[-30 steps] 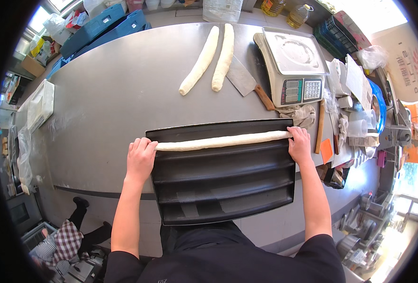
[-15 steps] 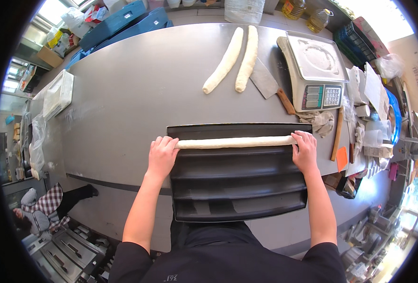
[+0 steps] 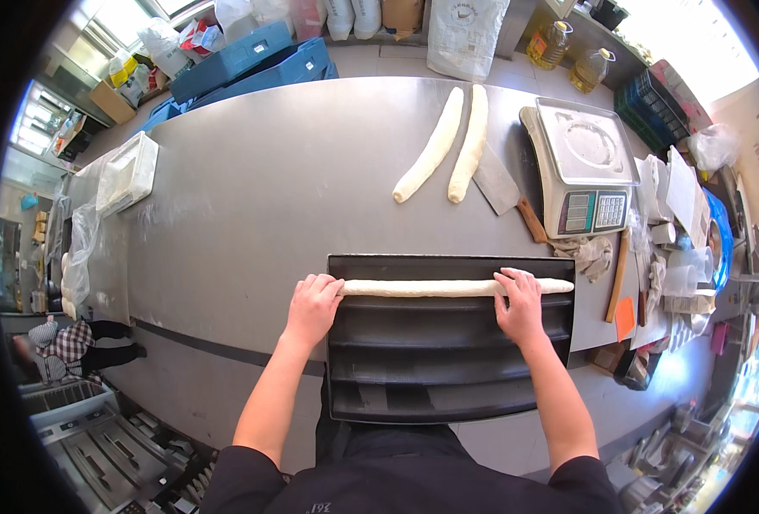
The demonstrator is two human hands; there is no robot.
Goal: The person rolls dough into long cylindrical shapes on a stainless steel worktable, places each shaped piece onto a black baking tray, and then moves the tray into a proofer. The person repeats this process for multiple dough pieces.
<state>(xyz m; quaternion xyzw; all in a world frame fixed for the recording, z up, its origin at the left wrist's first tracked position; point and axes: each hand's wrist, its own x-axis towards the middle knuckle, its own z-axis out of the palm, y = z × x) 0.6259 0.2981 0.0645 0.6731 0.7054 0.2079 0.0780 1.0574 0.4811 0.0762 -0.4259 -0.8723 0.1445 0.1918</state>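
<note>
A long thin rope of dough (image 3: 422,289) lies along the farthest groove of a black grooved baking tray (image 3: 448,364). My left hand (image 3: 315,301) closes its fingers round the rope's left end, by the tray's left rim. Farther along, my right hand (image 3: 519,300) has its fingers bent over the rope, short of its right end, which sticks out past the hand. The tray's nearer grooves hold nothing. Beyond the tray, two thicker dough strips, one on the left (image 3: 431,146) and one on the right (image 3: 469,144), lie on the steel table.
Right of the dough strips are a scraper with a wooden handle (image 3: 531,221) and a digital scale (image 3: 578,163). A cloth (image 3: 589,255), a wooden stick (image 3: 618,274) and an orange scraper (image 3: 624,319) lie nearby. A white tub (image 3: 128,174) stands far left. Another person (image 3: 66,347) is beyond the table's left end.
My right hand has shifted left along the dough rope, from its right end to partway in. The left hand stays at the left end. The whole view has tilted slightly.
</note>
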